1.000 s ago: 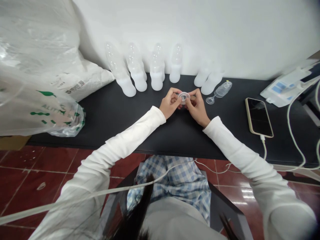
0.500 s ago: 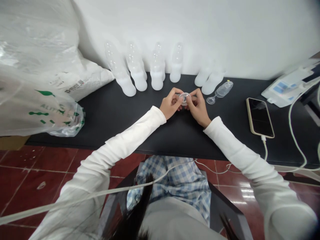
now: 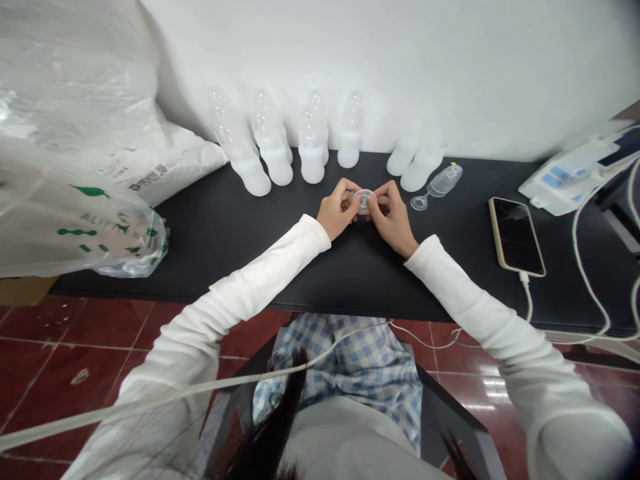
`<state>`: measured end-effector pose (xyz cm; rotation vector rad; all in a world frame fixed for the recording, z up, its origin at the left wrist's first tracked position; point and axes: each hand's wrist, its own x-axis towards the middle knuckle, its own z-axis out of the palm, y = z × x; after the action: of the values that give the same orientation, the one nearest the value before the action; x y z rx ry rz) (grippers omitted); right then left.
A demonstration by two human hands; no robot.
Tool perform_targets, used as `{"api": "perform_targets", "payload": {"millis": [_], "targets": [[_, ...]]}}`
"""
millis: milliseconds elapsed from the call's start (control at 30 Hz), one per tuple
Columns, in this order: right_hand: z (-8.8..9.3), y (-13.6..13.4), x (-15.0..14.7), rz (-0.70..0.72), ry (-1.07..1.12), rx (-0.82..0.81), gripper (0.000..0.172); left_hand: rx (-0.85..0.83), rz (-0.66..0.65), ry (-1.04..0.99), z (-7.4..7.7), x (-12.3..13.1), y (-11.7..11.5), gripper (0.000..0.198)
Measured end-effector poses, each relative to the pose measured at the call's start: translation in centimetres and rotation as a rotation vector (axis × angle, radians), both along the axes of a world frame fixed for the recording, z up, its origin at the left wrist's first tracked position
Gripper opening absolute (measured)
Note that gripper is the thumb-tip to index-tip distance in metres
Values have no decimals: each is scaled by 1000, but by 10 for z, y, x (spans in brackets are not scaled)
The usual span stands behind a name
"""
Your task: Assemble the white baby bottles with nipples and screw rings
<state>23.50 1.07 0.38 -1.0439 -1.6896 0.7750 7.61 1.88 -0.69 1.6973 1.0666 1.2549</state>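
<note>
Clear cap (image 3: 365,203) is held over black table (image 3: 345,273), rim pinched by left hand (image 3: 336,210) at 9 o'clock and right hand (image 3: 396,220) at 3 o'clock; phone (image 3: 518,237) is seen farther out at 3.

Clear, round-rimmed plastic piece (image 3: 365,200) between both hands (image 3: 397,221)

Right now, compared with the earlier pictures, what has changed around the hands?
No clear change beyond a slight shift of the whole view. The left hand and right hand still hold the clear disc; nothing was taken up or let go. Bottles and phone stayed put.
</note>
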Motion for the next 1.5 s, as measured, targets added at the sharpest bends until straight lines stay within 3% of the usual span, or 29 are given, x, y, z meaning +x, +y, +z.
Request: {"api": "perform_targets", "payload": {"millis": [200, 367, 533, 833, 1100, 1333, 1500], "targets": [[2, -1, 0, -27, -11, 34, 46, 21, -47, 2, 2, 1, -3, 32], [4, -3, 0, -28, -75, 50, 45, 93, 8, 94, 5, -1, -4, 19], [4, -2, 1, -12, -61, 31, 43, 129, 37, 143, 2, -1, -2, 19], [-6, 6, 4, 10, 6, 44, 44, 48, -63, -3, -5, -2, 3, 28], [-8, 5, 4, -16, -5, 101, 43, 166, -21, 40, -10, -2, 6, 23], [-5, 9, 7, 153, 120, -1, 54, 178, -56, -55, -12, -7, 16, 36], [2, 8, 6, 208, 165, -53, 47, 252, -83, -105, -10, -10, 18, 26]]}}
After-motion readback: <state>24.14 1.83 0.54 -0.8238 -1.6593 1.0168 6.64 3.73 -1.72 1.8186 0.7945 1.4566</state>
